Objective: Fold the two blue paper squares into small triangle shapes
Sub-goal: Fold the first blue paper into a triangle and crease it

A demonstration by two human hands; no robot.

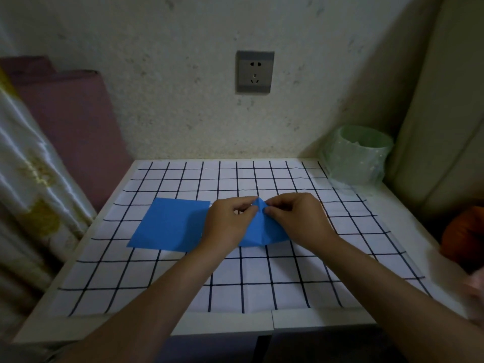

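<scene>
A flat blue paper square (pixel 170 225) lies on the grid-patterned cloth (pixel 235 279), left of centre. To its right a second blue paper (pixel 259 231) is partly folded, its top corner raised into a point. My left hand (pixel 230 221) pinches that paper's upper left edge near the point. My right hand (pixel 296 218) pinches it from the right, fingertips meeting close to the tip. Both hands cover much of this paper; only its tip and lower middle show.
A green translucent cup wrapped in plastic (pixel 357 155) stands at the table's back right corner. A wall with a socket (pixel 254 72) rises behind the table. Rolled pink fabric (pixel 68 121) and a curtain lie left; an orange object (pixel 463 237) sits right.
</scene>
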